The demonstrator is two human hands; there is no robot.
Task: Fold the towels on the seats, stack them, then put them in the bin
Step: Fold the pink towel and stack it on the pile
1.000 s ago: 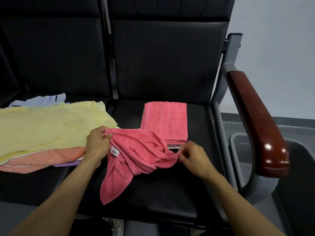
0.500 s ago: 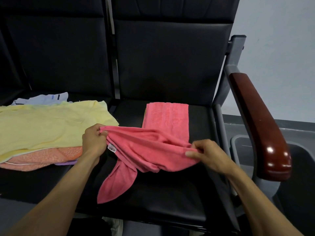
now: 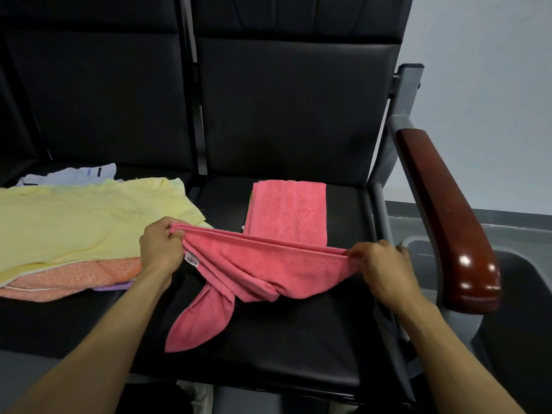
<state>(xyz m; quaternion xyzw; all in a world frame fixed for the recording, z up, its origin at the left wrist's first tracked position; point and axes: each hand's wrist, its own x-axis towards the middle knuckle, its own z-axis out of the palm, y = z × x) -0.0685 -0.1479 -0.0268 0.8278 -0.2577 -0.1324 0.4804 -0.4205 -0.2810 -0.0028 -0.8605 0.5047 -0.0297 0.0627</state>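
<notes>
left hand (image 3: 161, 248): gripped one corner of the pink towel (image 3: 263, 270), fingers curled round the hem, just in front of the yellow towel (image 3: 83, 222).
unfolded pile: the yellow towel lay on top over an orange towel (image 3: 68, 279), with a purple edge (image 3: 112, 287) under that and a pale cloth (image 3: 71, 174) behind, all on the left seat (image 3: 59, 324).
pink towel: stretched along its top hem between both hands over the right seat (image 3: 283, 354); the lower part was bunched and twisted, one tail trailing toward the front edge. a white tag (image 3: 192, 259) hung near the left corner.
handling: it looked soft, light and limp, so it would likely sag wherever unsupported. the two top corners seemed the right holds; a shake or lift would probably be needed to free the twist before folding.
folded pink towel (image 3: 286, 210): lay flat at the back of the right seat, its near end covered by the stretched towel.
right hand (image 3: 379, 270): pinched the other corner, fingers closed on the hem, near the armrest (image 3: 448, 219).
bin (image 3: 522, 279): grey, right of the seat, mostly hidden behind the armrest and cut off by the frame.
hard to make out: how many layers the folded stack held, the tag's print and the bin's contents could not be told.
</notes>
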